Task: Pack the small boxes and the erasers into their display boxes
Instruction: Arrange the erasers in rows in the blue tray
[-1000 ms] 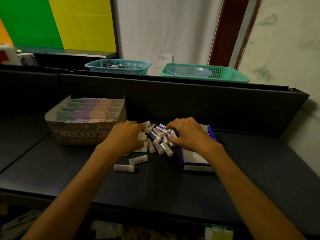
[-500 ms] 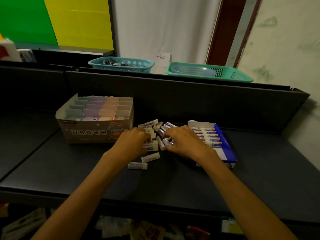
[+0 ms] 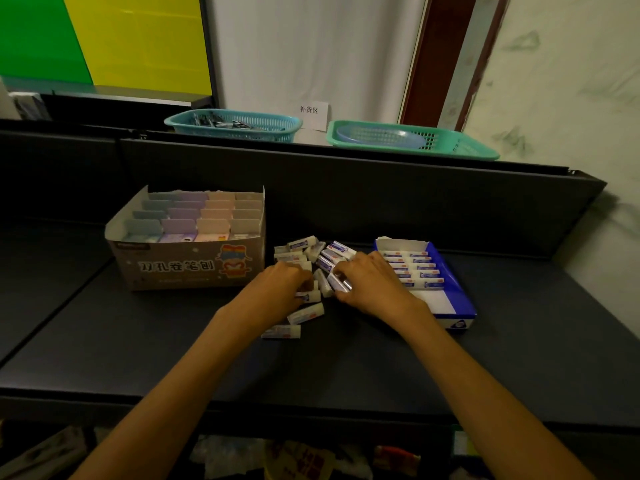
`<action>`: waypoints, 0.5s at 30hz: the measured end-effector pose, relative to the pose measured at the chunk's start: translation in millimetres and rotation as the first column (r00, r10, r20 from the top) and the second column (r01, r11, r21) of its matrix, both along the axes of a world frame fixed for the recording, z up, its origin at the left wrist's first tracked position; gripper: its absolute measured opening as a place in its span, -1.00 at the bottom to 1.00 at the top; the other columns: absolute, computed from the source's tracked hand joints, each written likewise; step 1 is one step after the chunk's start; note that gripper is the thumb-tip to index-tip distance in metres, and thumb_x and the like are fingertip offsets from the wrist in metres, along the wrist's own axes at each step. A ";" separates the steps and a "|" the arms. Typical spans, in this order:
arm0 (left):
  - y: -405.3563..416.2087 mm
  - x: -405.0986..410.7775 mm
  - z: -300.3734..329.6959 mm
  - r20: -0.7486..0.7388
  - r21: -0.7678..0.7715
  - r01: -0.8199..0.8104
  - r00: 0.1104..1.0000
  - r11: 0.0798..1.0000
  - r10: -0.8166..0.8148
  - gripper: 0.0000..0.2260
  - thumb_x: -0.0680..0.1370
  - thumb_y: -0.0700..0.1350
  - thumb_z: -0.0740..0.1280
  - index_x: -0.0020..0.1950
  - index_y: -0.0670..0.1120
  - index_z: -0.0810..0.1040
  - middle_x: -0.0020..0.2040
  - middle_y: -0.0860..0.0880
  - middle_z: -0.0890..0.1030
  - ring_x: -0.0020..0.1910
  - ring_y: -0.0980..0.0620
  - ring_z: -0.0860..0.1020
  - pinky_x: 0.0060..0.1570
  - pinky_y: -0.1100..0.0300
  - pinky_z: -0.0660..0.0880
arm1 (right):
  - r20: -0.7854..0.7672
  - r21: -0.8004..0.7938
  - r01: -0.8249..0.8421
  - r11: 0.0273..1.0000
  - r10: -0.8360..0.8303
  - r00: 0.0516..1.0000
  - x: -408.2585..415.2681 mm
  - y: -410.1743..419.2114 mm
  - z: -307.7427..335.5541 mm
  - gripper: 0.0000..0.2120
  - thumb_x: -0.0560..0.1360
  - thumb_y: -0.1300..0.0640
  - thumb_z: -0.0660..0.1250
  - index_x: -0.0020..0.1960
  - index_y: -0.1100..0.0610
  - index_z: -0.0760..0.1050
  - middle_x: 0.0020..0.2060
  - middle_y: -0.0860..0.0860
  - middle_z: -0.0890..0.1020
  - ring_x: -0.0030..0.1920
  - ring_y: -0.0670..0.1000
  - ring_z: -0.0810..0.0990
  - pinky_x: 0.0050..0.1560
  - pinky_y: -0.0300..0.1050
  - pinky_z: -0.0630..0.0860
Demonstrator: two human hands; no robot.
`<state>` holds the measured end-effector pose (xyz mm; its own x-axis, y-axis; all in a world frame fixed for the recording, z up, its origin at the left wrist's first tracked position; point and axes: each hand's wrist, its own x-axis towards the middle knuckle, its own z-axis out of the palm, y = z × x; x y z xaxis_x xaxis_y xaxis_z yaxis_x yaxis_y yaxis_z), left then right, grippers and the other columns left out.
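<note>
Both hands work in the loose pile of erasers (image 3: 313, 261) on the dark bench (image 3: 346, 362), between the two display boxes. The left hand (image 3: 277, 289) lies knuckles-up over the near side of the pile, fingers curled down among the erasers; whether it actually holds one I cannot tell, since the fingertips are tucked under. The right hand (image 3: 367, 282) has its fingers curled round a few erasers at the pile's right edge, just beside the blue eraser display box (image 3: 453, 289).

That blue box holds a row of erasers at its far end, with bare floor toward the near end, so it looks partly filled. The cardboard display box (image 3: 187, 268) to the left already carries ranks of small pastel boxes (image 3: 197, 216) and looks nearly or fully packed.

The main risk I judge here is a multi-eraser pinch slipping: carried over the low blue wall, one could drop crooked and upset the row, or fall outside the box. Two stray erasers (image 3: 294, 322) lie nearer the bench's front edge, close under the left forearm, and a sweep of that arm could knock them off.

The print on the eraser sleeves is too small to read, and the pile beneath both hands is hidden.
</note>
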<state>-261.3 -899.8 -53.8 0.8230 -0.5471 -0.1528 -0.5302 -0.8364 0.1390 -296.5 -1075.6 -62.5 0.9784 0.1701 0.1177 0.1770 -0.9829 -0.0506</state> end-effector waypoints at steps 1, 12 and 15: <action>1.2 -0.4 -1.7 0.004 -0.024 0.010 1.000 1.000 -0.010 -0.64 0.54 -0.10 0.32 0.34 -0.01 0.42 0.29 -0.07 0.45 0.22 -0.02 0.47 0.21 0.05 0.46 | 0.001 0.004 0.006 1.000 -0.006 1.000 0.5 0.3 -0.7 -0.58 0.52 -0.07 0.30 0.33 0.06 0.42 0.26 0.09 0.46 0.21 0.07 0.40 0.18 -0.14 0.28; 18.5 -2.5 2.9 0.135 -0.322 0.075 0.990 0.944 -0.032 -0.70 0.52 -0.15 0.35 0.25 -0.03 0.50 0.22 -0.04 0.48 0.03 0.11 0.48 0.08 0.24 0.46 | -0.060 0.294 0.079 0.953 -0.065 0.996 6.4 -7.5 -1.2 -0.53 0.42 0.06 0.44 0.30 -0.07 0.42 0.18 -0.03 0.49 0.22 0.01 0.42 0.19 -0.09 0.40; 21.2 -0.1 7.5 0.178 -0.394 0.089 0.984 0.915 -0.019 -0.69 0.49 -0.14 0.39 0.23 -0.05 0.53 0.21 -0.04 0.46 -0.06 0.12 0.45 0.01 0.27 0.46 | -0.030 0.332 0.022 0.943 -0.013 0.999 6.2 -13.3 7.2 -0.57 0.44 0.16 0.42 0.29 -0.01 0.46 0.14 -0.05 0.48 0.13 -0.10 0.40 0.11 -0.21 0.31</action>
